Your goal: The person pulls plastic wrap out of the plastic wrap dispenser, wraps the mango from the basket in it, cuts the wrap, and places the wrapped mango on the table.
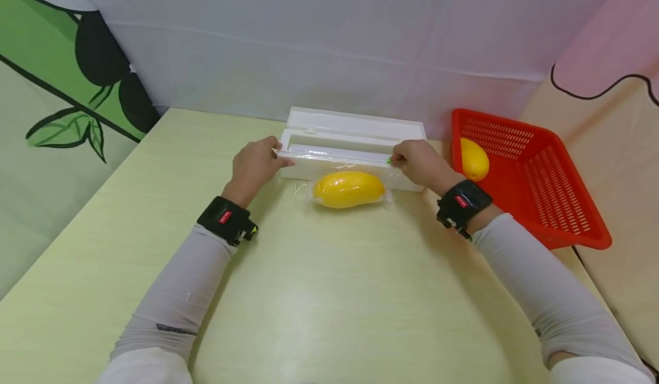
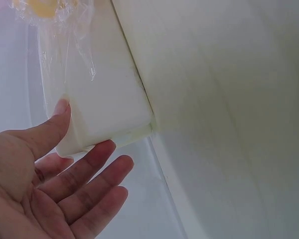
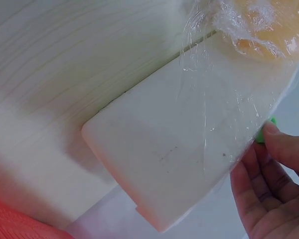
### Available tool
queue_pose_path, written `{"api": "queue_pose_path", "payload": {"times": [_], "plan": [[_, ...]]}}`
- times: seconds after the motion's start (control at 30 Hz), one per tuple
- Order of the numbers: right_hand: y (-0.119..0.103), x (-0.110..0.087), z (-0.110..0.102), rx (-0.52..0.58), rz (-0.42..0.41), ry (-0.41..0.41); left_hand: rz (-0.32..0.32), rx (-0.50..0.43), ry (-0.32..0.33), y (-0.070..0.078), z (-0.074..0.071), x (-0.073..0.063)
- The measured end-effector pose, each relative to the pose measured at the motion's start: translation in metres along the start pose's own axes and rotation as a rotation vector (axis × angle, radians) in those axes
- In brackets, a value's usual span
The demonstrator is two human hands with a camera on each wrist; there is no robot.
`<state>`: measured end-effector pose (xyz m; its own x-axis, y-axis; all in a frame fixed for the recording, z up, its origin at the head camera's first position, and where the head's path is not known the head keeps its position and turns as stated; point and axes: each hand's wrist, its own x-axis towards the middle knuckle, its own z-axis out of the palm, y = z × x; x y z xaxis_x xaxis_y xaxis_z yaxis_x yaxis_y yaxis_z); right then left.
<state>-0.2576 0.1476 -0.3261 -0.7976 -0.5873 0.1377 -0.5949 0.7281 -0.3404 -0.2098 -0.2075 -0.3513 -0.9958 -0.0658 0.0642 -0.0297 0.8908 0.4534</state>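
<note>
A long white cling film dispenser (image 1: 304,170) stands on the table with its lid (image 1: 355,122) raised at the back. My left hand (image 1: 252,163) grips its left end, the thumb on the front face and the fingertips around the end and behind. Near the right end, my right hand (image 1: 419,161) pinches a small green slider (image 3: 259,137) at the top front edge. Clear film (image 3: 204,114) hangs over the dispenser's front, running down to a yellow mango-shaped fruit (image 1: 349,189) wrapped in it. That fruit lies lengthwise on the table before the dispenser, between both hands.
To the right stands a red plastic basket (image 1: 551,201) with slotted walls, close beside the right forearm. Another yellow fruit (image 1: 474,159) lies inside at its left. Behind the pale wooden table (image 1: 329,292) hangs a light cloth backdrop (image 1: 309,46).
</note>
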Motion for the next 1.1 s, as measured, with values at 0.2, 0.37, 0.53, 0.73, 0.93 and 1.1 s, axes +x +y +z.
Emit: {"api": "queue_pose_path", "payload": {"times": [0.2,0.37,0.53,0.73,0.93,1.1], "plan": [[0.0019,-0.0019,-0.0014,-0.002,0.032,-0.010,0.008,0.000,0.010,0.0005,0.0001,0.0004],[0.0034,-0.0038,-0.0016,-0.008,0.055,-0.017,0.013,-0.002,0.011,0.0010,0.0007,0.0021],[0.0039,-0.0051,-0.0017,-0.010,0.066,-0.019,0.017,-0.021,0.007,0.0010,0.0012,0.0014],[0.0035,-0.0056,-0.0003,-0.034,0.043,-0.006,0.017,-0.036,0.012,-0.0022,0.0035,0.0000],[0.0048,-0.0075,0.0011,-0.036,0.058,-0.002,0.025,-0.033,0.008,-0.0031,0.0061,0.0020],[0.0064,-0.0068,0.0011,-0.043,0.062,0.004,0.022,-0.032,0.015,-0.0032,0.0072,0.0038]]}}
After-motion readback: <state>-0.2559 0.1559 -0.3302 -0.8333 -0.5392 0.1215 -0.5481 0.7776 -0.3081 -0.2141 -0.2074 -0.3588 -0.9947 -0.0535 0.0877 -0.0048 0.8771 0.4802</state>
